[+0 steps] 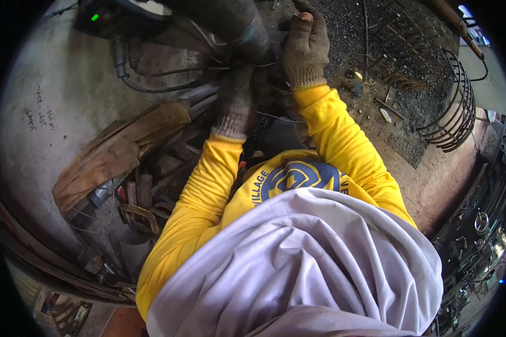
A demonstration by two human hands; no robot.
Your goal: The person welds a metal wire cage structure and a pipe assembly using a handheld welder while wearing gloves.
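My left hand (237,104), in a dark knitted glove, is smeared by motion just below a large dark metal cylinder (239,33). Its fingers are lost in shadow, so I cannot see what they touch. To the right of the cylinder is my right hand (307,48) in a brown knitted glove, with a bare fingertip showing through. The fingers of this hand look curled; anything inside them is hidden. Thin cables (168,73) run toward the cylinder's lower end, close to my left hand.
At upper left stands a dark machine (112,19) with a green display and a thick cable. Brown cloth (118,151) lies over metal scraps (146,191) on the left. Dark grit and offcuts cover a plate (402,143) at right, beside a curved metal-bar frame (461,104).
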